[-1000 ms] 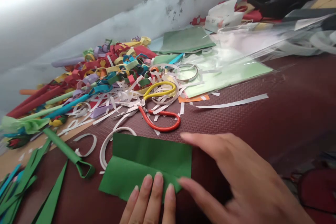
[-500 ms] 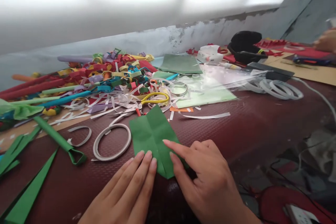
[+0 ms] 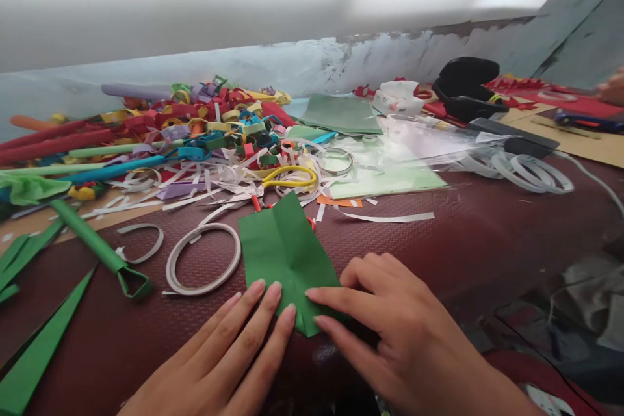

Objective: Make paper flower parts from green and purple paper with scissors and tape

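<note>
A creased sheet of green paper [image 3: 280,244] lies on the dark red table near its front edge, its lower end folded towards a point. My left hand [image 3: 229,344] rests flat, fingers stretched, with the fingertips pressing on the paper's lower left. From the right, my right hand [image 3: 390,318] holds the paper's lower right edge between forefinger and thumb, the other fingers curled. Left of the sheet is a coil of white strip [image 3: 205,259]. Yellow-handled scissors [image 3: 290,177] lie just behind it.
A heap of coloured paper strips and rolls [image 3: 195,130] fills the back left. A green paper tube [image 3: 92,240] and cut green pieces [image 3: 46,344] lie left. Further back are green sheets [image 3: 341,114], a tissue pack [image 3: 398,97] and a black case [image 3: 468,88]. Another person's hand [image 3: 611,86] shows far right.
My right forefinger has slid down the paper, closer to the thumb. My left hand stays pressed on the sheet. The view has shifted slightly.
</note>
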The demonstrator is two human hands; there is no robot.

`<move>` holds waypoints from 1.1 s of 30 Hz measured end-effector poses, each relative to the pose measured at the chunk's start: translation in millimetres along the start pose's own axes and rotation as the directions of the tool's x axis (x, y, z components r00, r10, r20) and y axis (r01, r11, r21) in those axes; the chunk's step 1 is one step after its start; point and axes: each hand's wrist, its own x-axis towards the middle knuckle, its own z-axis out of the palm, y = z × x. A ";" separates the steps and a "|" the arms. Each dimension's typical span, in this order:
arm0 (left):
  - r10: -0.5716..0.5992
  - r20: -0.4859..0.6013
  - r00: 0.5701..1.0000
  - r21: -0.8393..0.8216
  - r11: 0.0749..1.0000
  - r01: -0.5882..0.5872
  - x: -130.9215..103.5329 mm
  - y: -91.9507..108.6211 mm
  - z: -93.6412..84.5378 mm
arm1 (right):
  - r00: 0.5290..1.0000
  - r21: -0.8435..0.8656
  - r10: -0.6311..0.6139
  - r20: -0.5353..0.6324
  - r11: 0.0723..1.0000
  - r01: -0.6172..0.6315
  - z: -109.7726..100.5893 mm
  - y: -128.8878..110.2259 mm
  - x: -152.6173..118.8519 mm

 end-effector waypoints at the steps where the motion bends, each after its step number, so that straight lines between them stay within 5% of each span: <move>1: -0.004 -0.009 1.000 -0.006 1.000 0.004 0.6 0.5 0.5 | 1.000 -0.024 -0.015 0.021 1.000 0.016 -4.1 2.5 -0.3; 8: -0.016 -0.053 0.998 -0.058 0.998 0.013 2.9 2.0 3.8 | 0.946 -0.035 -0.238 0.219 0.967 0.252 -34.0 25.3 6.1; 15: -0.035 -0.074 0.997 -0.139 0.990 0.025 2.0 -0.9 1.2 | 0.888 -0.008 -0.425 0.177 0.901 0.433 -24.6 39.5 26.7; 21: 0.063 -0.068 0.996 -0.141 0.987 -0.072 0.5 -13.5 -5.9 | 0.834 0.025 -0.529 0.156 0.847 0.532 -18.3 29.1 18.2; 28: 0.160 -0.004 0.987 -0.159 0.975 -0.159 -2.7 -22.9 -8.5 | 0.898 0.240 -0.333 0.287 0.933 0.268 -21.6 22.6 15.1; 33: 0.166 -0.019 0.986 -0.121 0.979 -0.167 -4.2 -18.9 -6.6 | 0.930 0.073 -0.001 0.368 0.997 -0.028 -12.6 2.7 28.3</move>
